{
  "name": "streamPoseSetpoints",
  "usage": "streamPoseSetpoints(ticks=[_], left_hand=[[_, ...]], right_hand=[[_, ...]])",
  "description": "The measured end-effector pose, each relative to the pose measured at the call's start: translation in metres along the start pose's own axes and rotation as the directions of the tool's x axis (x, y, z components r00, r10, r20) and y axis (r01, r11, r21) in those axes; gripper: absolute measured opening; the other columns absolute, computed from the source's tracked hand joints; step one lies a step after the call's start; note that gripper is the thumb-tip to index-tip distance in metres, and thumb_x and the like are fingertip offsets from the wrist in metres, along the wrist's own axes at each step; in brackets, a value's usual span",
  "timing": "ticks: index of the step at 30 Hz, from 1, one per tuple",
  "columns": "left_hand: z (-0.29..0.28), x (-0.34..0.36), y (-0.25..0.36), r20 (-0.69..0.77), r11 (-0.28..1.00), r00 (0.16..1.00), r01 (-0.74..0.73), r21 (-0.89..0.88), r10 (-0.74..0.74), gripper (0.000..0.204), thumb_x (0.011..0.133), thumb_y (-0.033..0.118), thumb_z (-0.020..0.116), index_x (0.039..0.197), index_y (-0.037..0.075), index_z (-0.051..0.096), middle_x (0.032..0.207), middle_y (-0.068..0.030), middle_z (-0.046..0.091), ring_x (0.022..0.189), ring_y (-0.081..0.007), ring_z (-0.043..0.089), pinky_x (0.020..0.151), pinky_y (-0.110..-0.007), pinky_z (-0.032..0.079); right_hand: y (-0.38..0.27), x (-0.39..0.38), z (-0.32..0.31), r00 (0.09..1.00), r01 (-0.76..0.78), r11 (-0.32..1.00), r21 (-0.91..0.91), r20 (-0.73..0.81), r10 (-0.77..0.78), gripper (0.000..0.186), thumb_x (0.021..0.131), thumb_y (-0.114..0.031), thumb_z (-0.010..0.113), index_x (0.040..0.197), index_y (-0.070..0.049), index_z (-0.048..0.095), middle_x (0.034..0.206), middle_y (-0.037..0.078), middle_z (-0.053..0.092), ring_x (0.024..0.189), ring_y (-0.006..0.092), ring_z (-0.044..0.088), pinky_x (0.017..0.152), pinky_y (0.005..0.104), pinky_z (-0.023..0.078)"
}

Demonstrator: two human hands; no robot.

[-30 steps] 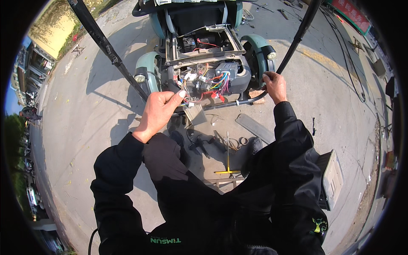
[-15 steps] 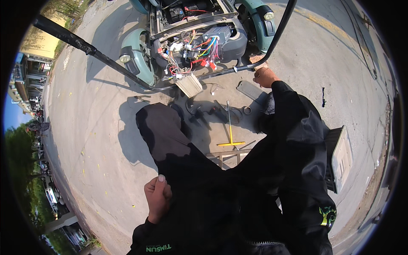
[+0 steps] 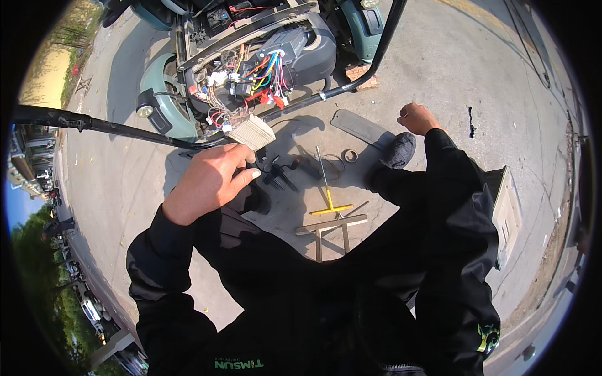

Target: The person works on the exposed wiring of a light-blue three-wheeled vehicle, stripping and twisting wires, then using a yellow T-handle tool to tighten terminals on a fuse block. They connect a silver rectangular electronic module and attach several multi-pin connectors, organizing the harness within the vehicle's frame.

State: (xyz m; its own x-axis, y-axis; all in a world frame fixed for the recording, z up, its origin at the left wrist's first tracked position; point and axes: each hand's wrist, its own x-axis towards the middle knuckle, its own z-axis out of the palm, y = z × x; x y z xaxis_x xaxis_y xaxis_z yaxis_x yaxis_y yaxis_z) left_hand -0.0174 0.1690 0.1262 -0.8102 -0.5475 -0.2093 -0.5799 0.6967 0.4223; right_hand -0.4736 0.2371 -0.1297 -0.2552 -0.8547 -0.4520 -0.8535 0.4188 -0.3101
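My left hand [image 3: 210,178] reaches forward, palm down, just below a beige finned block [image 3: 253,131] that hangs at the front of a vehicle's wiring. Its thumb stands apart from the bent fingers; whether a fingertip touches the block is hard to tell. A bundle of coloured wires and connectors [image 3: 266,78] lies above, beside a grey metal box [image 3: 285,45]. My right hand [image 3: 419,119] hovers over the pavement at the right, its fingers curled in with nothing visible in them. A reddish brick [image 3: 364,79] lies farther off, partly behind the black frame tube [image 3: 351,86].
Between my feet are a yellow T-handled tool [image 3: 330,208], a tape roll [image 3: 350,155], black parts [image 3: 279,175] and a wooden frame [image 3: 332,224]. A long grey plate [image 3: 360,128] touches my right shoe [image 3: 399,150]. Green fenders [image 3: 157,88] flank the vehicle's front.
My left hand has risen from my thigh to the finned block, its fingers opening. The right hand has drawn back from the brick. The view has turned, tilting the vehicle.
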Motion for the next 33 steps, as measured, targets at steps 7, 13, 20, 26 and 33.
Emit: streamPoseSetpoints(ticks=[7,13,20,26,33], left_hand=[[0.038,0.075,-0.06,-0.24,0.916,0.934,0.165,-0.366,-0.264,0.013,0.095,0.012,0.071,0.103,0.001,0.07,0.084,-0.0157,0.074,0.074,-0.0277,0.074,0.065,-0.035,0.055],[0.028,0.065,-0.086,-0.68,0.894,0.68,-0.079,-0.441,-0.275,0.007,0.097,0.002,0.071,0.104,-0.001,0.07,0.065,-0.0016,0.06,0.06,-0.0013,0.052,0.055,-0.021,0.043],[0.003,0.067,-0.125,-0.717,0.767,0.469,-0.12,-0.63,-0.516,0.013,0.103,0.009,0.065,0.111,-0.001,0.066,0.071,0.0038,0.061,0.056,-0.0003,0.041,0.053,-0.02,0.037],[-0.017,0.061,-0.151,-0.734,0.687,0.289,-0.26,-0.678,-0.614,0.014,0.104,0.008,0.06,0.113,-0.001,0.065,0.076,-0.0005,0.064,0.063,-0.0057,0.054,0.059,-0.023,0.045],[-0.029,0.032,-0.177,-0.682,0.637,0.196,-0.251,-0.729,-0.704,0.026,0.105,0.024,0.061,0.113,0.001,0.069,0.083,-0.0004,0.063,0.073,-0.0079,0.055,0.063,-0.025,0.046]], right_hand=[[0.0,0.022,0.043,0.992,-0.108,0.952,0.287,0.094,0.084,0.034,0.087,-0.028,0.071,0.11,-0.004,0.077,0.103,0.02,0.076,0.099,0.0347,0.074,0.09,0.0432,0.057],[-0.011,0.026,0.118,0.967,-0.168,0.986,0.01,0.193,0.163,0.033,0.085,-0.029,0.071,0.109,-0.007,0.077,0.114,0.02,0.074,0.111,0.0385,0.07,0.095,0.0462,0.056],[-0.053,0.028,0.138,0.959,0.033,0.991,-0.127,0.283,0.004,0.033,0.092,-0.029,0.063,0.111,-0.005,0.075,0.116,0.022,0.073,0.11,0.0421,0.069,0.094,0.0491,0.056],[-0.084,0.022,0.112,0.973,0.051,0.994,-0.093,0.23,-0.029,0.033,0.09,-0.029,0.064,0.113,-0.007,0.075,0.113,0.018,0.074,0.107,0.0393,0.071,0.093,0.0468,0.057],[-0.12,0.033,0.012,0.967,0.228,0.957,0.178,0.073,-0.243,0.032,0.091,-0.027,0.068,0.107,-0.001,0.075,0.094,0.018,0.077,0.086,0.0307,0.075,0.082,0.0401,0.059]])
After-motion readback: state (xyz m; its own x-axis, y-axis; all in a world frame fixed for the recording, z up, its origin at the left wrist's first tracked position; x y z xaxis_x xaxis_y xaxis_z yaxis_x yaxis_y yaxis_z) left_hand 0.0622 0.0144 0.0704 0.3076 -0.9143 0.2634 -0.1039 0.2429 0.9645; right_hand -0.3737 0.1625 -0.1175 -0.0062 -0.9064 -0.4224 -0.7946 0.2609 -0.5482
